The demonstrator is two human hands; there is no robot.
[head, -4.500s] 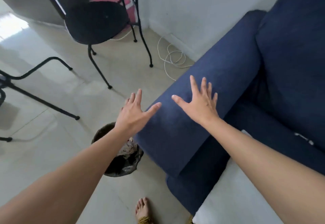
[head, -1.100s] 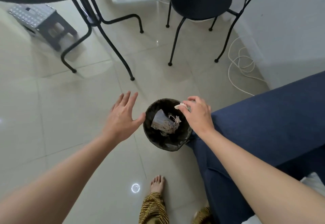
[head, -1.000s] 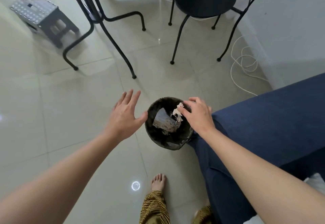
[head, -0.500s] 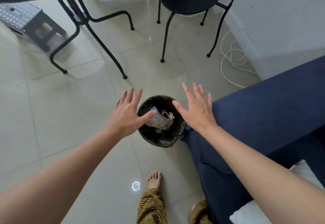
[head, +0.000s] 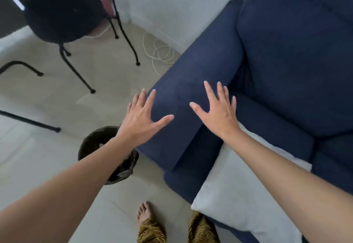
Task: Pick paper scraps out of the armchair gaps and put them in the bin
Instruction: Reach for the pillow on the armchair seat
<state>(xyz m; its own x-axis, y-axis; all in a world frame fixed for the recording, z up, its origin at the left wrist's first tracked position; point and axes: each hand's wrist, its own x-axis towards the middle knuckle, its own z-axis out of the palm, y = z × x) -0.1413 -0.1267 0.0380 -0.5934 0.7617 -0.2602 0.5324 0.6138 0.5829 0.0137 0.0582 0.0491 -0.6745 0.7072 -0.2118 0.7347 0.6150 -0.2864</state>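
The navy blue armchair (head: 286, 55) fills the right side. Its left armrest (head: 191, 82) runs toward me. My left hand (head: 143, 120) hovers with fingers spread over the armrest's outer edge, holding nothing. My right hand (head: 217, 113) is spread over the armrest's inner side, beside the dark gap along the seat cushion. No paper scrap shows in the gaps. The round black bin (head: 91, 143) stands on the floor by the armrest's front, mostly hidden under my left forearm.
A light grey cushion (head: 238, 189) lies on the seat under my right forearm. A black metal chair (head: 63, 17) stands at the upper left, table legs (head: 28, 122) at the left. A white cable (head: 160, 53) coils by the wall. My bare foot (head: 145, 212) is below.
My right hand dropped a paper scrap into the bin and opened. Both hands and my view then swung right, from over the bin to over the armrest.
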